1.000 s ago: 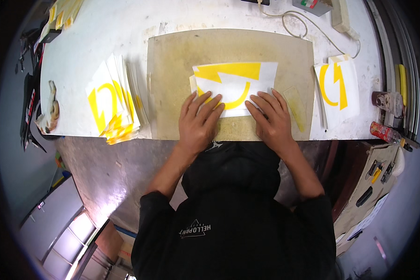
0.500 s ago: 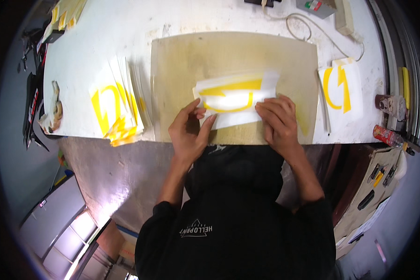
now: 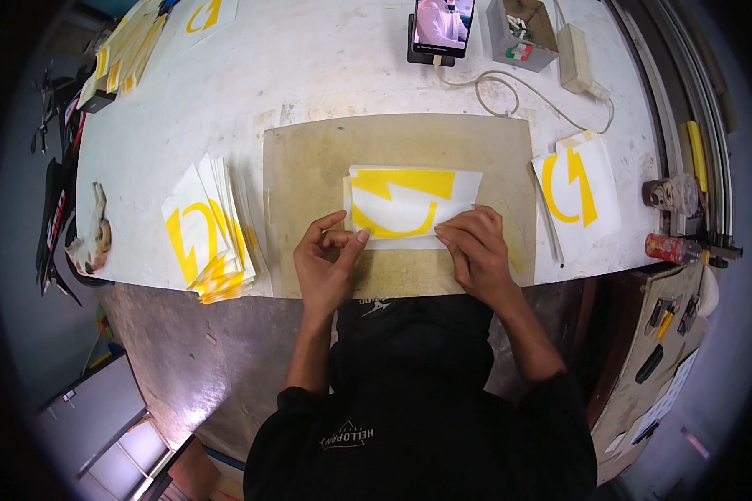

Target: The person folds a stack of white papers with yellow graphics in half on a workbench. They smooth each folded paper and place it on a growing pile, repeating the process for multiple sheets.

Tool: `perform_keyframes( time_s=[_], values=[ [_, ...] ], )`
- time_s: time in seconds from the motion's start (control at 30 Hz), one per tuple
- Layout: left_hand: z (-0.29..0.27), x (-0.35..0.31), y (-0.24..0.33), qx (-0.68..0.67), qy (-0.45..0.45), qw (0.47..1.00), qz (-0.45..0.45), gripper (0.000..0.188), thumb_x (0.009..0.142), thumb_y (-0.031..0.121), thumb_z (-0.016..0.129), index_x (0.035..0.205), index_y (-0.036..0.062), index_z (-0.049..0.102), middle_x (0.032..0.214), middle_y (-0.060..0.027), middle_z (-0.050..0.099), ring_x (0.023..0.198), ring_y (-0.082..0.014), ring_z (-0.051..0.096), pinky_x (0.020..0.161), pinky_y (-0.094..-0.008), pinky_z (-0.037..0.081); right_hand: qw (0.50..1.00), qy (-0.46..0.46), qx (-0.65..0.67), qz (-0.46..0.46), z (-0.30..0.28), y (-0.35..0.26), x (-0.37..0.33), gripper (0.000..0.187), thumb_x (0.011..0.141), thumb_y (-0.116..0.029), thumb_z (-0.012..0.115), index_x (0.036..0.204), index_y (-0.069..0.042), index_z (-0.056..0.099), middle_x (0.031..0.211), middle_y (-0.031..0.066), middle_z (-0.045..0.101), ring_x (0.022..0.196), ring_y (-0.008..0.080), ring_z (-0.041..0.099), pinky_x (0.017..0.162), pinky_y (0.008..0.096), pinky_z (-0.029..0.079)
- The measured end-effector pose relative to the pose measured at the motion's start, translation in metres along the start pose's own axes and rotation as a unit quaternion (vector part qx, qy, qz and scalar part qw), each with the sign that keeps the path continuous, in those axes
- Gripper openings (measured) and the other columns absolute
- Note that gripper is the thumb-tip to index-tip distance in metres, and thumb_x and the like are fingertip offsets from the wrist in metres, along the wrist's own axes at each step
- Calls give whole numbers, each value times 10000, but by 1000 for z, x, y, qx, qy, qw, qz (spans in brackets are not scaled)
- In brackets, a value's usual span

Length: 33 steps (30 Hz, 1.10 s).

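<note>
A white sheet with yellow cut-out shapes (image 3: 397, 219) lies over a tan, see-through mat (image 3: 309, 150) at the table's front edge. The edge of another layer peeks out along its left side. At the sheet's lower left corner, my left hand (image 3: 326, 263) has thumb and a curled finger closed together, with the index finger lifted apart. My right hand (image 3: 480, 250) pinches the lower right edge between thumb and fingers. Left of the mat is a fanned stack of similar yellow and white sheets (image 3: 205, 230). More such sheets (image 3: 575, 185) lie to the right.
A phone on a stand (image 3: 441, 25), its cable (image 3: 489, 75), a grey box (image 3: 522, 37) and a power strip (image 3: 574, 58) stand at the back. A cat figure or small cat (image 3: 100, 230) is at the left edge. A red-labelled bottle (image 3: 673, 249) lies right.
The view has tilted up, bringing the phone's screen into sight. The sheet, bowed and glaring before, now looks flatter and more level. Both hands stay at its lower corners.
</note>
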State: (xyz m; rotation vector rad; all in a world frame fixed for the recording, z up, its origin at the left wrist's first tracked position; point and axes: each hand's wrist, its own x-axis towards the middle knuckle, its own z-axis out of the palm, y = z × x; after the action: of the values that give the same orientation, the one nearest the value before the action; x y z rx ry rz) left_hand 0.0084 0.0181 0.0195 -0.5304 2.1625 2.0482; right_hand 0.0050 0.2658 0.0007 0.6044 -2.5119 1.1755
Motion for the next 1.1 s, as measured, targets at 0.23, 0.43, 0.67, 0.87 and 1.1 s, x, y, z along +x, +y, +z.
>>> perform_keyframes(
  time_s=[0.23,0.43,0.67,0.87,1.1],
  values=[
    [-2,5,-1,-64,-38,997,-4,407,904,14,789,1262,-52,608,804,-18,707,745,-50,607,710,-202,451,1000,20,2,4,0,3,2,216,800,52,730,989,-54,739,967,54,699,941,245,648,1018,468,412],
    [-10,10,0,-36,-61,997,-17,405,899,2,789,1260,-42,610,802,15,665,746,-53,580,737,-202,450,1000,-1,-12,-11,-4,9,1,231,782,65,718,974,-62,737,963,42,707,940,242,649,1029,474,399],
    [-17,18,0,232,-117,931,255,358,779,-6,837,1119,76,758,997,-65,659,900,-172,594,807,-314,500,999,7,-43,-15,-2,13,0,288,749,76,716,996,-68,738,1002,36,713,962,237,655,1046,489,392],
    [-8,16,-12,454,-15,760,464,431,750,44,833,1171,81,754,1140,-115,688,1047,-320,631,902,-425,514,991,-25,-118,-50,4,10,-14,311,747,58,720,1034,-58,740,1149,58,716,1090,252,666,1110,536,407],
    [8,-13,-38,450,-131,783,409,395,880,88,752,1257,-8,685,1460,-171,598,1429,-390,493,1172,-543,388,986,-90,-134,-41,4,-3,-32,281,878,-105,760,1142,-19,716,1348,101,668,1346,313,577,1172,563,382]
  ],
)
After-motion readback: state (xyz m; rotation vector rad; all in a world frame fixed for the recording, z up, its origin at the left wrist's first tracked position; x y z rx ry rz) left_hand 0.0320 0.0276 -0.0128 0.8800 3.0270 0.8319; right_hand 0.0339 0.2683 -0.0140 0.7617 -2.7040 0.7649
